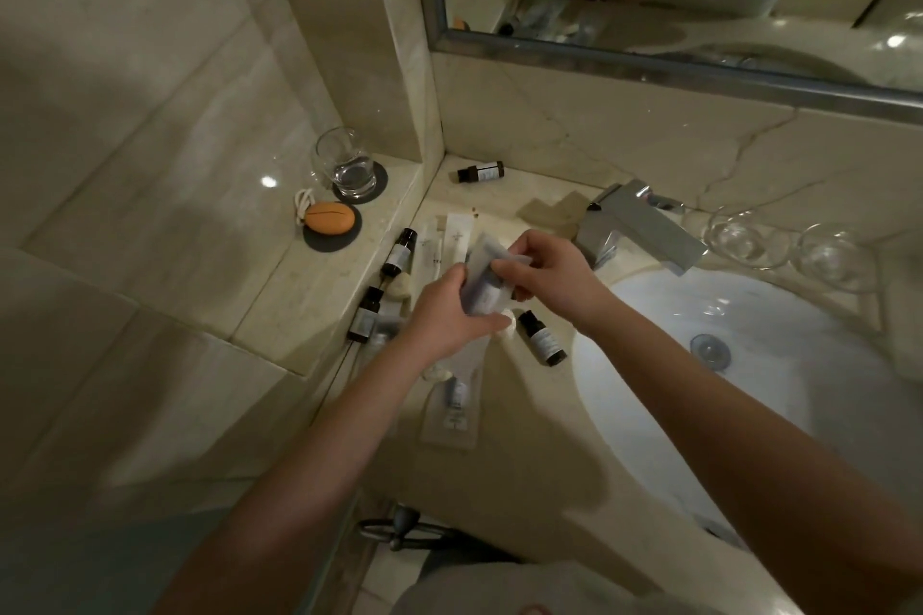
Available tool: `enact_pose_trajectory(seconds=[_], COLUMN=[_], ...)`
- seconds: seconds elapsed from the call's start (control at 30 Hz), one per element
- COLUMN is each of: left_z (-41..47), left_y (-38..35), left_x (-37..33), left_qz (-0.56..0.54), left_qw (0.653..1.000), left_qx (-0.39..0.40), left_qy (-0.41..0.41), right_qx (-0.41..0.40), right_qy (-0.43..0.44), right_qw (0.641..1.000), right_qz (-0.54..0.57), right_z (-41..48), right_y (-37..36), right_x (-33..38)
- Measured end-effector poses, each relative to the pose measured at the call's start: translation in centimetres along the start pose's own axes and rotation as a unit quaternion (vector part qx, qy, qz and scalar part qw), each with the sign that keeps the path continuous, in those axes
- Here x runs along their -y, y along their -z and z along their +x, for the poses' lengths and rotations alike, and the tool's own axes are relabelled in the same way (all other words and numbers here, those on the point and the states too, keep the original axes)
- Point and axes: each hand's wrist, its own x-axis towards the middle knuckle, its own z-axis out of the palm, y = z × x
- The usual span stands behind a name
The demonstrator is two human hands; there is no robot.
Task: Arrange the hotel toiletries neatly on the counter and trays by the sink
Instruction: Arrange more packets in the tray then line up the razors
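Both hands hold a translucent toiletry packet (487,280) above the counter left of the sink. My left hand (452,315) grips its lower end and my right hand (542,275) pinches its upper end. Small dark bottles lie scattered on the counter: one at the back corner (480,172), two along the ledge (398,253) (366,314), one beside the basin (542,338). White paper-wrapped packets lie behind the hands (457,235) and below my left wrist (452,407).
A raised marble ledge on the left carries a glass (347,162) on a dark coaster and an orange soap on a rope (329,217) on a dark disc. The chrome tap (637,225) overhangs the white basin (749,365). Two glasses (744,237) stand right of the tap. A mirror hangs above.
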Motion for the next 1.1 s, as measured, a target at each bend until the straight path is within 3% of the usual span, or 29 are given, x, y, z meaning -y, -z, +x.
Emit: enact_pose_trajectory(seconds=[0.17, 0.23, 0.33, 0.47, 0.67, 0.8, 1.1], left_z=[-1.2, -1.4, -2.0, -2.7, -3.7, -4.2, -3.7], left_y=[0.4, 0.9, 2.0, 3.2, 3.4, 3.7, 1.7], left_x=[2.3, 4.2, 6.5, 8.4, 10.2, 10.2, 7.7], left_qz=[0.108, 0.089, 0.011, -0.049, -0.097, -0.104, -0.071], left_qw=[0.985, 0.983, 0.981, 0.98, 0.981, 0.981, 0.988], left_qx=[-0.125, -0.158, -0.187, -0.181, -0.144, -0.144, -0.131], left_qy=[-0.042, -0.014, 0.043, 0.067, 0.088, 0.079, 0.051], right_qx=[-0.038, -0.013, 0.019, 0.015, -0.003, -0.029, 0.0], right_qy=[-0.045, -0.044, -0.089, -0.233, -0.229, -0.255, -0.307], right_qw=[0.996, 0.997, 0.995, 0.961, 0.951, 0.955, 0.95], right_qz=[0.065, 0.062, -0.038, -0.147, -0.208, -0.148, -0.052], right_z=[0.4, 0.2, -0.3, -2.3, -4.0, -3.6, -4.3], right_y=[-3.3, -4.7, -6.6, -9.0, -12.9, -13.6, -9.2], right_x=[1.1, 0.8, -1.9, -7.0, -7.0, -7.0, -7.9])
